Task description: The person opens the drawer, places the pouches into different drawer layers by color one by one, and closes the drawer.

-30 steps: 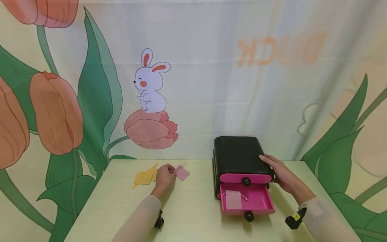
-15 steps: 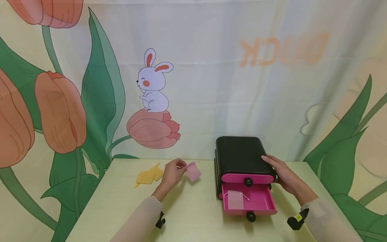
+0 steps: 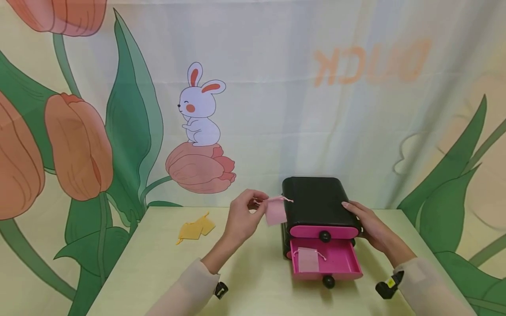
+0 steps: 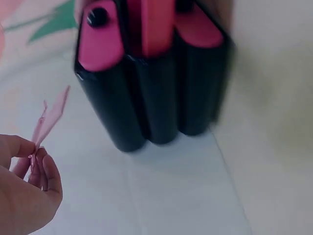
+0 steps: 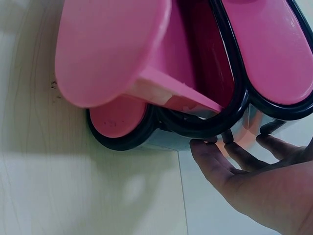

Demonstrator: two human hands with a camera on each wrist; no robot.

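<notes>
Behind the pale wooden tabletop [image 3: 158, 281] we see a curtain [image 3: 257, 123] printed with tulips and a rabbit. Our left hand [image 3: 243, 215] is raised above the table, thumb and fingertips closed in a pinch on the drawstring of a pink drawstring pouch [image 3: 275, 213]. The pouch hangs just right of those fingertips, its flat body downward in the head view; the left wrist view shows a gap between it and the black cabinet [image 3: 316, 202]. The relation that matters, we judge, is with the cabinet's pulled-out middle drawer [image 3: 340, 262]: it lies right of the held pouch, lower and nearer to us, its front running left to right. In its left part rests a second pink pouch [image 3: 308, 260]. Our right hand [image 3: 369, 226] is nearer that drawer but holds no pouch; its fingers, spread and slightly bent, touch the cabinet's right side. Well left lie two yellow pouches [image 3: 191, 231], overlapping.
</notes>
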